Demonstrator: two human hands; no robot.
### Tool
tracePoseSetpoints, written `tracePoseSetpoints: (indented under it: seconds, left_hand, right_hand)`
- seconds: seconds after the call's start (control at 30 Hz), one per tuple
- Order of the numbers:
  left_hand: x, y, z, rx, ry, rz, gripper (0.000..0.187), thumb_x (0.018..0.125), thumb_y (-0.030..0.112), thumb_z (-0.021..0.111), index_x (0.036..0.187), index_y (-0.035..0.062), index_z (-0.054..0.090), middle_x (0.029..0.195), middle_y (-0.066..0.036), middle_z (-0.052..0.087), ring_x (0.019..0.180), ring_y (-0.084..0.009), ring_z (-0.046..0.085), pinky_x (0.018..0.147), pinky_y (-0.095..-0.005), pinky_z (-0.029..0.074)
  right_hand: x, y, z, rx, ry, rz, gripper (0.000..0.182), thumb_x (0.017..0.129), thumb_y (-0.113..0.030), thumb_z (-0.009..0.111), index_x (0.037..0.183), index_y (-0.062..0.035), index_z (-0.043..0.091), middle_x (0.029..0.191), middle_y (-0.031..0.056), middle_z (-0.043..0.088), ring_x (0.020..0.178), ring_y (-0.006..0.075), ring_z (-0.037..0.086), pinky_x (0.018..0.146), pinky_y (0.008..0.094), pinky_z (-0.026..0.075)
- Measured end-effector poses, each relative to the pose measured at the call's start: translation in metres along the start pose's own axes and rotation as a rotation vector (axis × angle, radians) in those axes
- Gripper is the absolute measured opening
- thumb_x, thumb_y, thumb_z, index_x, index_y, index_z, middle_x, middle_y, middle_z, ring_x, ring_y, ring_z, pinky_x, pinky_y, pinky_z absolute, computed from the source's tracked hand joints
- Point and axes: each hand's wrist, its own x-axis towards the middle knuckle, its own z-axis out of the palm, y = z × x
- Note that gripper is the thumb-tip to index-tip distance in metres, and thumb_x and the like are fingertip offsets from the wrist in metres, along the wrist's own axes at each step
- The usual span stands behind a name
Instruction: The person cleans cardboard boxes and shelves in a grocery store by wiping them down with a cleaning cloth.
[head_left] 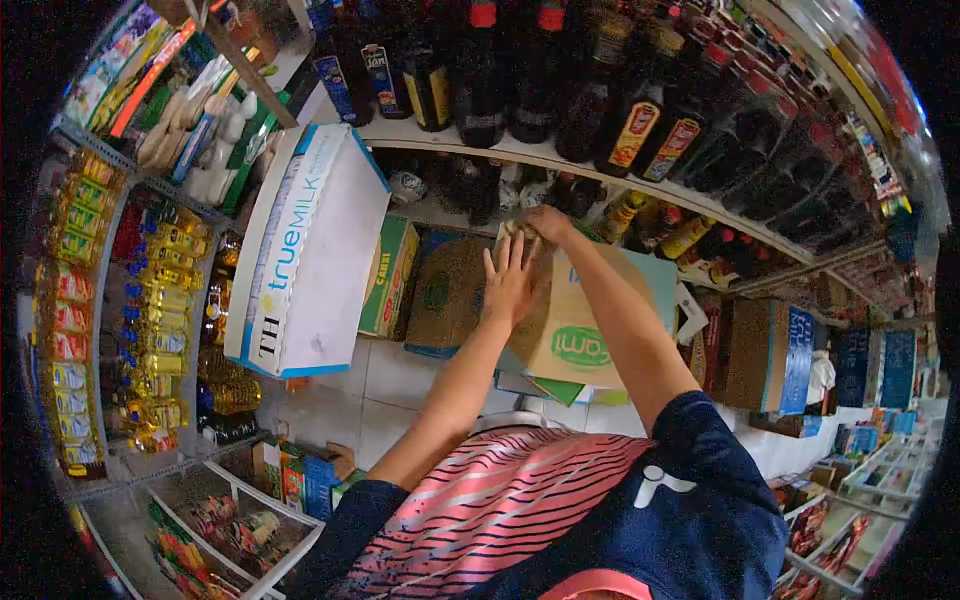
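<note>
A brown cardboard box with a green oval logo (570,310) stands in front of me, below the bottle shelf. My left hand (510,278) lies at the box's left far side, its fingers stretched out and apart. Just beyond it, my right hand (546,226) reaches across the box to its far left corner, with the fingers bent inward. A small brownish, crumpled-looking thing (520,236) shows between the two hands. Its kind is too blurred to tell, and my right fingers appear closed on it.
A white and blue milk carton (310,250) stands high on the left, near a green box (390,275) and a darker cardboard box (446,290). Dark bottles (480,90) line the shelf (560,150) ahead. Oil bottles (165,340) fill the left rack. More cartons (765,350) stand right.
</note>
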Motion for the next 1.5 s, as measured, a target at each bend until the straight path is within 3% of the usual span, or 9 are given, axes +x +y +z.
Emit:
tracePoseSetpoints:
  seconds: [0.07, 0.3, 0.63, 0.67, 1.03, 1.2, 1.27, 1.4, 1.5]
  left_hand:
    - [0.001, 0.002, 0.001, 0.013, -0.016, -0.025, 0.06, 0.086, 0.042, 0.037, 0.135, 0.0158, 0.016, 0.139, -0.01, 0.012, 0.128, -0.0287, 0.013, 0.1, -0.0535, 0.013]
    - [0.003, -0.002, 0.02, 0.192, 0.053, -0.013, 0.081, 0.069, 0.031, 0.059, 0.135, 0.0155, 0.016, 0.137, -0.009, 0.02, 0.127, -0.0259, 0.016, 0.099, -0.0498, 0.018]
    - [0.002, 0.0, 0.015, -0.001, -0.077, -0.05, 0.055, 0.088, 0.041, 0.03, 0.135, 0.0148, 0.017, 0.138, -0.01, 0.017, 0.128, -0.0286, 0.012, 0.1, -0.0541, 0.012]
    - [0.001, -0.001, 0.014, 0.003, -0.074, -0.045, 0.055, 0.088, 0.041, 0.03, 0.135, 0.0148, 0.017, 0.138, -0.01, 0.017, 0.128, -0.0286, 0.012, 0.1, -0.0541, 0.012]
    - [0.002, 0.0, 0.012, -0.053, 0.047, -0.046, 0.056, 0.083, 0.038, 0.043, 0.13, 0.0093, 0.03, 0.138, -0.011, 0.02, 0.127, -0.0283, 0.016, 0.099, -0.0507, 0.02]
    - [0.002, -0.004, 0.02, 0.103, 0.017, -0.012, 0.055, 0.084, 0.039, 0.041, 0.13, 0.0108, 0.03, 0.137, -0.009, 0.022, 0.127, -0.0276, 0.015, 0.097, -0.052, 0.022]
    - [0.0, 0.0, 0.02, 0.092, -0.018, -0.032, 0.055, 0.084, 0.038, 0.042, 0.13, 0.0107, 0.03, 0.137, -0.008, 0.022, 0.127, -0.0271, 0.015, 0.096, -0.0517, 0.022]
    - [0.0, -0.004, 0.029, 0.239, -0.048, -0.042, 0.055, 0.083, 0.036, 0.044, 0.13, 0.0104, 0.03, 0.138, -0.006, 0.019, 0.128, -0.0244, 0.015, 0.097, -0.0484, 0.024]
    - [0.005, 0.001, 0.015, 0.212, -0.027, -0.056, 0.057, 0.082, 0.036, 0.045, 0.13, 0.0102, 0.03, 0.138, -0.006, 0.019, 0.128, -0.0235, 0.015, 0.097, -0.0473, 0.024]
  right_hand:
    - [0.017, -0.013, -0.008, 0.201, -0.305, 0.117, 0.044, 0.082, -0.04, 0.041, 0.106, -0.0062, 0.056, 0.116, 0.0122, 0.051, 0.104, 0.0276, 0.049, 0.084, 0.0419, 0.04]
    - [0.037, 0.069, 0.003, 0.081, -0.463, 0.316, 0.051, 0.082, -0.046, 0.041, 0.119, -0.0108, 0.047, 0.125, 0.0137, 0.04, 0.111, 0.0292, 0.041, 0.089, 0.0433, 0.035]
    - [0.033, -0.056, -0.009, 0.207, -0.789, 0.273, 0.069, 0.076, -0.061, 0.042, 0.126, -0.0141, 0.04, 0.133, 0.0169, 0.029, 0.121, 0.0314, 0.029, 0.097, 0.0465, 0.027]
    - [0.035, -0.047, 0.003, 0.198, -0.59, 0.094, 0.054, 0.078, -0.05, 0.05, 0.116, -0.011, 0.05, 0.107, 0.0106, 0.056, 0.094, 0.0239, 0.055, 0.082, 0.0371, 0.043]
    - [0.009, 0.116, -0.027, -0.008, -0.385, 0.39, 0.033, 0.078, -0.037, 0.052, 0.099, -0.0117, 0.06, 0.092, 0.0115, 0.059, 0.083, 0.0223, 0.057, 0.075, 0.0356, 0.045]
    - [0.067, 0.078, 0.042, -0.067, -0.205, -0.098, 0.024, 0.079, -0.03, 0.053, 0.09, -0.012, 0.065, 0.085, 0.0119, 0.06, 0.077, 0.0215, 0.057, 0.072, 0.0348, 0.046]
    - [0.062, 0.003, 0.053, 0.17, -0.162, 0.498, 0.042, 0.084, -0.042, 0.043, 0.12, -0.0194, 0.048, 0.127, 0.005, 0.042, 0.113, 0.0234, 0.042, 0.088, 0.0403, 0.036]
    - [0.074, -0.021, 0.023, -0.12, -0.471, -0.223, 0.032, 0.084, -0.03, 0.048, 0.114, -0.0182, 0.053, 0.116, 0.0058, 0.051, 0.106, 0.0236, 0.047, 0.085, 0.0372, 0.038]
    - [0.029, 0.007, -0.015, -0.019, -0.384, -0.217, 0.034, 0.083, -0.032, 0.045, 0.112, -0.0164, 0.053, 0.111, 0.0097, 0.051, 0.101, 0.0251, 0.048, 0.085, 0.0378, 0.039]
